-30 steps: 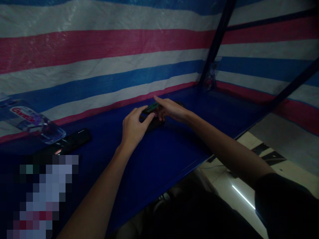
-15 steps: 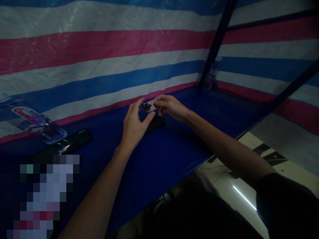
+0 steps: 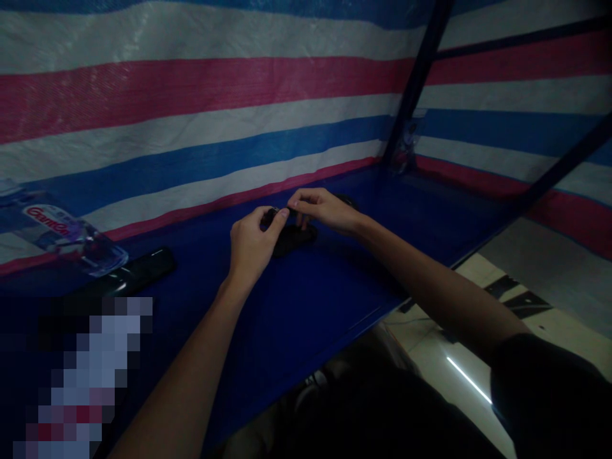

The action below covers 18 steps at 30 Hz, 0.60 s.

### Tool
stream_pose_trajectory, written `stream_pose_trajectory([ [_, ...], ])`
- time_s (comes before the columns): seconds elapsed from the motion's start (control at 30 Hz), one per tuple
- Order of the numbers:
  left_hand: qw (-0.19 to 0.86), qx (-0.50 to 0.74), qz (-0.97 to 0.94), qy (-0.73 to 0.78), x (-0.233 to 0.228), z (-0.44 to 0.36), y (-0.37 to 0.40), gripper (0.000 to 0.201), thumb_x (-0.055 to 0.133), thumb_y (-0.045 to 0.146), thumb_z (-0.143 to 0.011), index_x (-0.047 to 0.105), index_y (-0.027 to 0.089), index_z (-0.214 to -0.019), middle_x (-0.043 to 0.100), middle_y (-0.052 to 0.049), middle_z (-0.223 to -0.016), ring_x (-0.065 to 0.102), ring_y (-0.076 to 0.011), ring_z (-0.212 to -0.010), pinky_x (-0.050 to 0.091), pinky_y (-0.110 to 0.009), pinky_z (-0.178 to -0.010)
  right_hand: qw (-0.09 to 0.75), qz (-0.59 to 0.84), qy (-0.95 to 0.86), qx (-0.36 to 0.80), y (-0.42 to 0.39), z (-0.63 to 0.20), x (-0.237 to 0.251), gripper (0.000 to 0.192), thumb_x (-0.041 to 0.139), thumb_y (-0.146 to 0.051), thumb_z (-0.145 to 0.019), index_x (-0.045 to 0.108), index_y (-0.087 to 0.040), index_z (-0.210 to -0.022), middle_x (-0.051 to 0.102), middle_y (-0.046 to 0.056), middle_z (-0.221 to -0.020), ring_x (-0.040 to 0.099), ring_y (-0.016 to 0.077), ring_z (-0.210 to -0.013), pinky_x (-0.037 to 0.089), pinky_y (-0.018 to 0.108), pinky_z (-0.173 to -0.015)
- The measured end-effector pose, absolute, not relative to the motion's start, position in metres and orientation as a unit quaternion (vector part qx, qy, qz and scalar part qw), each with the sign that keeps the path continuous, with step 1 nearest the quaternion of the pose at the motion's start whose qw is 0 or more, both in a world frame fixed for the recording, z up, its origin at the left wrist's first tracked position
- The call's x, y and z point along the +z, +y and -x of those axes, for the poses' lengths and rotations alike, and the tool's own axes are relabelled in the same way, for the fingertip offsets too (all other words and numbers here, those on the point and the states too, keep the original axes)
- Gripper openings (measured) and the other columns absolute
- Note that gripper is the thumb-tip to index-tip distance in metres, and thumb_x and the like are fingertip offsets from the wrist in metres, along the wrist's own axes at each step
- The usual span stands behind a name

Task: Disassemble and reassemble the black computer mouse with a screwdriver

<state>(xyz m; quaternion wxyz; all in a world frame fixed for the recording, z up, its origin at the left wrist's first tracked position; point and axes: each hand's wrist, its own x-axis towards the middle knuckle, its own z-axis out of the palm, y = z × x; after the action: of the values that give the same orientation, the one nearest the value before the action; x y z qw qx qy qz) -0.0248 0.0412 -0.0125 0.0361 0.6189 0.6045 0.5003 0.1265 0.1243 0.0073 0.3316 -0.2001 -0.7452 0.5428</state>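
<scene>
Over the middle of the blue tabletop (image 3: pixel 306 306), my left hand (image 3: pixel 251 245) and my right hand (image 3: pixel 322 209) pinch a small dark part (image 3: pixel 277 214) between their fingertips. Most of that part is hidden by my fingers. Just below the hands a dark oblong object (image 3: pixel 294 239) lies on the table, touching or nearly touching my left fingers. The scene is dim and fine detail is hard to make out.
A black flat device (image 3: pixel 138 273) lies at the left, with a clear water bottle (image 3: pixel 62 233) on its side behind it. A striped tarp wall (image 3: pixel 191 95) stands behind the table. A dark frame post (image 3: pixel 414 89) rises at the back right. Floor shows beyond the right edge.
The small part, held up with its pale face showing half a second ago, has been lowered and both hands have closed in around it above the dark object.
</scene>
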Motion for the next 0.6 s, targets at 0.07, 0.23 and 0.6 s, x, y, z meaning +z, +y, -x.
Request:
stream_pose_trajectory([
  [0.07, 0.043, 0.486, -0.628, 0.606, -0.0133, 0.0243, 0.0417, 0.037, 0.051, 0.05, -0.086, 0.07, 0.018, -0.09, 0.072, -0.005, -0.084, 0.065, -0.0186, -0.078, 0.048, -0.032, -0.074, 0.328, 0.219, -0.739, 0.546, 0.1247, -0.1262, 0.0071, 0.019, 0.056, -0.022, -0.089, 0.056, -0.014, -0.072, 0.054, -0.004, -0.061, 0.053, 0.005, -0.048, 0.044, 0.017, -0.045],
  [0.23, -0.002, 0.482, -0.683, 0.549, -0.0173, 0.0231, 0.0434, 0.051, 0.064, 0.036, -0.08, 0.052, 0.02, -0.127, 0.062, -0.009, -0.122, 0.063, -0.0194, -0.097, 0.051, -0.034, -0.083, 0.349, 0.26, -0.701, 0.565, 0.1276, -0.1276, 0.0068, 0.028, 0.054, -0.024, -0.091, 0.051, -0.015, -0.064, 0.051, -0.005, -0.051, 0.049, 0.0048, -0.039, 0.037, 0.016, -0.037],
  [0.6, -0.009, 0.446, -0.697, 0.561, -0.0159, 0.0205, 0.0393, 0.027, 0.06, 0.029, -0.082, 0.066, 0.02, -0.107, 0.071, -0.004, -0.103, 0.066, -0.0195, -0.091, 0.049, -0.034, -0.084, 0.312, 0.261, -0.691, 0.597, 0.1254, -0.13, 0.0089, 0.026, 0.044, -0.032, -0.096, 0.057, -0.014, -0.082, 0.06, 0.002, -0.074, 0.054, 0.0058, -0.047, 0.041, 0.017, -0.037],
])
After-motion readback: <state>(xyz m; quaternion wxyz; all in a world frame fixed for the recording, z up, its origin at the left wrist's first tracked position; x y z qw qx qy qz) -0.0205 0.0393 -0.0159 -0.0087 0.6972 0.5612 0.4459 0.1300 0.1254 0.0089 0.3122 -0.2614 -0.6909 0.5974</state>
